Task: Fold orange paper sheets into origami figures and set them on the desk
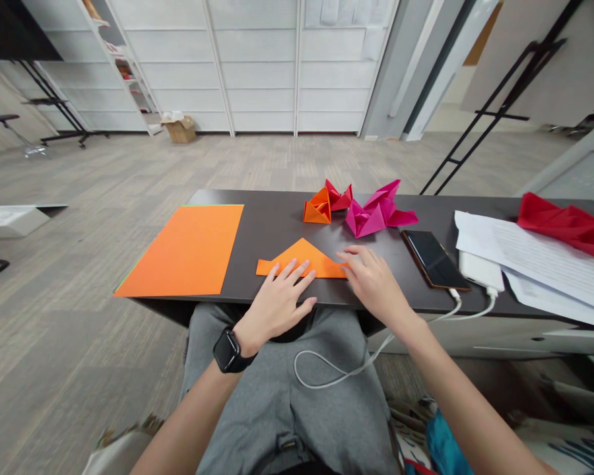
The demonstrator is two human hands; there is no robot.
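On the dark table in front of me lies a folded orange paper point(303, 252), with a pointed top and a flat strip along its lower edge. My left hand point(283, 300) rests on its lower left part, fingers stretched out and spread. At the right end of the strip is my right hand point(373, 280), its thumb and fingertips closed at the paper's corner. The fingers partly cover that corner. A black smartwatch point(228, 351) is on my left wrist.
A stack of orange sheets point(188, 251) lies at the left. Behind the fold stand an orange origami piece point(318, 206), a red one point(340, 196) and a magenta one point(376, 210). To the right are a phone point(433, 257), a white power bank point(480, 270), printed papers point(549, 257) and red cloth point(567, 224).
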